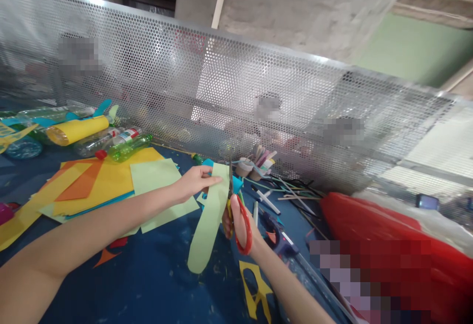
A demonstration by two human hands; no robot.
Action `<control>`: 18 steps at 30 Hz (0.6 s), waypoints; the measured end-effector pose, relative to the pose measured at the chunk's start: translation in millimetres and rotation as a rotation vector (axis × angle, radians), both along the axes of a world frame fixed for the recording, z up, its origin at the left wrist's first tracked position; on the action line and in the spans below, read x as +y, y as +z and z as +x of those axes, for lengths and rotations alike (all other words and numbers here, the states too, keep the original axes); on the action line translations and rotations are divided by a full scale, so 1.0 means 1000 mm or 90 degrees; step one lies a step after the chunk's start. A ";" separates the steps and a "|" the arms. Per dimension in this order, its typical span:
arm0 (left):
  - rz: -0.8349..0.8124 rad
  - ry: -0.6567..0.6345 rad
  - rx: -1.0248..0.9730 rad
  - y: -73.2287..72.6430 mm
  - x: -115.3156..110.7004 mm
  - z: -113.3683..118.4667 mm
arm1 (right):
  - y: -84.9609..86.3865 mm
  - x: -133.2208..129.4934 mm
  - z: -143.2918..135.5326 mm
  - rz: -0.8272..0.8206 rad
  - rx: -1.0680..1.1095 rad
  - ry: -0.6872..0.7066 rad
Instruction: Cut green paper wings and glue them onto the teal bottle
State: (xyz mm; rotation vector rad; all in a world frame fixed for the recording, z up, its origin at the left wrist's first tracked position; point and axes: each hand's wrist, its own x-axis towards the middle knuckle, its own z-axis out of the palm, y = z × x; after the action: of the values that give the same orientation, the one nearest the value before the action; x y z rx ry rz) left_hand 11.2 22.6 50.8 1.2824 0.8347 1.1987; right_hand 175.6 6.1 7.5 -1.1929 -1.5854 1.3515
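My left hand pinches the upper part of a long light green paper strip, whose lower end is rounded. In my right hand is a pair of scissors with red and yellow handles. The blades point up and lie along the strip's right edge; whether they touch the paper I cannot tell. Behind the strip shows a piece of blue paper. To the left, a light green sheet lies partly under my left forearm, beside a stack of yellow paper.
Plastic bottles and a yellow paper-wrapped bottle lie at back left. Right of my hands are a glue gun, markers and small cups. A cut yellow scrap is near my right forearm. A perforated metal panel borders the table.
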 end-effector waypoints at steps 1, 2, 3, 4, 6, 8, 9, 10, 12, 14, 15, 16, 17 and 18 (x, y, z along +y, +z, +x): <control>-0.001 -0.001 0.002 0.000 0.000 0.000 | 0.000 0.000 0.000 -0.001 -0.005 0.001; -0.002 -0.001 0.004 0.000 0.000 0.000 | 0.001 0.000 0.001 0.000 -0.009 0.003; -0.004 -0.002 0.006 0.001 0.000 0.000 | 0.001 0.001 0.001 0.003 -0.012 0.005; -0.005 -0.004 0.007 0.001 0.000 -0.001 | 0.000 0.001 0.002 0.004 -0.017 0.004; -0.009 -0.008 0.006 0.001 0.001 -0.001 | 0.000 0.001 0.002 0.004 -0.029 -0.003; -0.012 -0.010 0.004 0.002 0.001 -0.001 | 0.000 0.002 0.003 0.002 -0.042 -0.013; -0.013 -0.012 0.004 0.002 0.002 -0.001 | 0.000 0.001 0.003 0.002 -0.046 -0.017; -0.014 -0.012 0.004 0.003 0.002 -0.002 | 0.001 0.001 0.003 0.005 -0.051 -0.019; -0.005 -0.003 0.011 0.004 0.002 -0.003 | 0.003 0.000 0.003 0.016 -0.062 -0.018; 0.007 0.011 0.024 0.005 0.001 -0.004 | 0.006 -0.002 0.003 0.027 -0.072 -0.016; 0.012 0.017 0.030 0.006 0.001 -0.005 | 0.007 -0.002 0.004 0.032 -0.076 -0.016; 0.013 0.019 0.035 0.007 0.000 -0.005 | 0.008 -0.003 0.004 0.035 -0.081 -0.017; 0.013 0.019 0.037 0.007 0.000 -0.006 | 0.008 -0.003 0.004 0.040 -0.087 -0.016; 0.010 0.015 0.036 0.008 0.000 -0.006 | 0.009 -0.003 0.005 0.046 -0.095 -0.013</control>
State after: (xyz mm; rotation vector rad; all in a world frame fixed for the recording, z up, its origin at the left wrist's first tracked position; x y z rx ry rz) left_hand 5.2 22.6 58.6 1.3279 0.8852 1.1950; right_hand 180.2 2.8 16.3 -1.2877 -1.7056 1.2061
